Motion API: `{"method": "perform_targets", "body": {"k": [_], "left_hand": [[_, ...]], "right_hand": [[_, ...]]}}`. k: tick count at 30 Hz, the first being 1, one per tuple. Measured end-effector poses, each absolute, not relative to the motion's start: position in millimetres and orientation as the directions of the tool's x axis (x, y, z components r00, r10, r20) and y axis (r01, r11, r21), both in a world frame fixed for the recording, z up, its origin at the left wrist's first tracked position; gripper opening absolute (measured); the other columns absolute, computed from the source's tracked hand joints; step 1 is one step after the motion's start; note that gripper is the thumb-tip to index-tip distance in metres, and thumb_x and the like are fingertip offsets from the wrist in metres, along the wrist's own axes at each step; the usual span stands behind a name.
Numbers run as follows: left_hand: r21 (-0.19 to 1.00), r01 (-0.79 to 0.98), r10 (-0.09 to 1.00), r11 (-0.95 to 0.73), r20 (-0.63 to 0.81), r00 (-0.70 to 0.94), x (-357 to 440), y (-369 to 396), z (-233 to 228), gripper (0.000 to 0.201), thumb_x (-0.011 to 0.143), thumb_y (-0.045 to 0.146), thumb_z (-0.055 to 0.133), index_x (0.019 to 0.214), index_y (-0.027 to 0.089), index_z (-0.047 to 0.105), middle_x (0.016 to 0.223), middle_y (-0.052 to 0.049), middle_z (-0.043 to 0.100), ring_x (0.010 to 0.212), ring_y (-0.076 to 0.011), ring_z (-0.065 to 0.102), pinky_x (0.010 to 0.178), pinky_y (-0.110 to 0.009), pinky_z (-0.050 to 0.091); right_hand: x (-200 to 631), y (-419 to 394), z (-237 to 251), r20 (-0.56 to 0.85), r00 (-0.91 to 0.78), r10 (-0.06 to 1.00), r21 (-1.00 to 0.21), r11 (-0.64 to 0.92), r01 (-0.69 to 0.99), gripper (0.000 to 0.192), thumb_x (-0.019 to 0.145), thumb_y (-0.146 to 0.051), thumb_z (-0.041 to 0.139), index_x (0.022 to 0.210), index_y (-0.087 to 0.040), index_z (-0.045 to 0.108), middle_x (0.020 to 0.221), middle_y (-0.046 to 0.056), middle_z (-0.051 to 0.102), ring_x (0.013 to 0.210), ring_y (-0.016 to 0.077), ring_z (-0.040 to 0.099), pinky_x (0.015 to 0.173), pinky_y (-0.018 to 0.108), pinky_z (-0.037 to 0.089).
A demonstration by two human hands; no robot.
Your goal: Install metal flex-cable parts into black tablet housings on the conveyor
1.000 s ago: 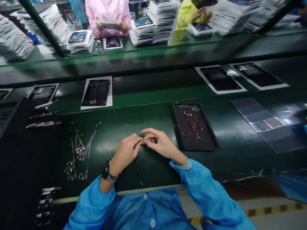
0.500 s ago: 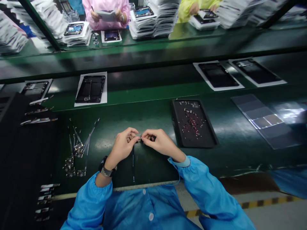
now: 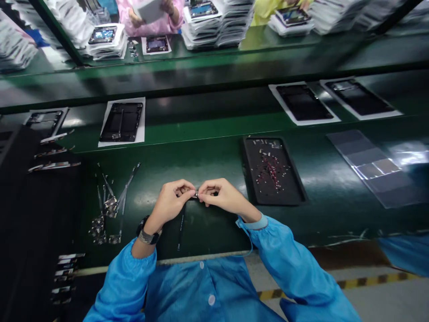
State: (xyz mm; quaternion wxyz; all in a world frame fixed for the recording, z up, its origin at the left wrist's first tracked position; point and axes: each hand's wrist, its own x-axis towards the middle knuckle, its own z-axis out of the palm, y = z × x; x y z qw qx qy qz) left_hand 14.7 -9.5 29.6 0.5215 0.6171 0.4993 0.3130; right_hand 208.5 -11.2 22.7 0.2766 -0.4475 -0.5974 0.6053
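Two long green work surfaces fill the frame; the near green bench [image 3: 208,165] runs across the middle, and a second line [image 3: 234,49] lies along the top, where stacks of white trays [image 3: 221,22] stand and a person in pink [image 3: 150,18] holds a white sheet. On the strip between them four dark phone frames rest on white sheets, one at middle left [image 3: 121,121]. At the right of centre lies a black parts tray [image 3: 273,172] with small pieces in it; a clear plastic sheet [image 3: 372,165] is at the far right; loose flex cables [image 3: 109,205] lie at lower left. In the lower centre, the left hand [image 3: 170,203] and right hand [image 3: 223,197] meet, fingertips pinched closed on a tiny part [image 3: 195,194]; a thin dark cable [image 3: 181,226] hangs below it.
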Motion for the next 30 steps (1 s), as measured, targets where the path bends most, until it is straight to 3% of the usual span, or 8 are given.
{"method": "perform_targets", "body": {"k": [9, 19, 30], "left_hand": [[0.928, 0.368, 0.897, 0.067, -0.217, 0.385, 11.4, -9.9, 25.3, 0.015, 0.080, 0.028, 0.063, 0.078, 0.016, 0.073, 0.067, -0.003, 0.068, 0.060, -0.0144, 0.057, 0.059, -0.025, 0.042], [0.895, 0.443, 0.896, -0.042, -0.163, 0.413, 14.1, -12.0, 30.9, 0.013, 0.083, 0.024, 0.061, 0.077, 0.017, 0.070, 0.060, 0.001, 0.060, 0.057, -0.0125, 0.051, 0.056, -0.023, 0.036], [0.937, 0.345, 0.920, 0.061, -0.187, 0.344, 10.3, -10.1, 29.1, 0.015, 0.080, 0.029, 0.064, 0.081, 0.015, 0.070, 0.067, -0.002, 0.064, 0.062, -0.0136, 0.055, 0.061, -0.025, 0.041]], "right_hand": [[207.1, -14.7, 21.4, -0.117, -0.378, 0.918, -0.942, 0.018, 0.336, 0.016, 0.080, -0.030, 0.065, 0.076, -0.016, 0.071, 0.062, 0.001, 0.065, 0.054, 0.0114, 0.054, 0.052, 0.022, 0.040], [208.3, -15.3, 20.2, -0.103, -0.413, 0.905, -0.909, 0.083, 0.409, 0.015, 0.082, -0.026, 0.061, 0.076, -0.016, 0.071, 0.061, 0.000, 0.064, 0.054, 0.0111, 0.052, 0.052, 0.022, 0.038], [208.5, -14.0, 25.9, -0.255, -0.487, 0.835, -0.947, -0.115, 0.300, 0.024, 0.079, -0.036, 0.066, 0.079, -0.013, 0.072, 0.061, 0.001, 0.063, 0.049, 0.0090, 0.050, 0.048, 0.021, 0.037]]}}
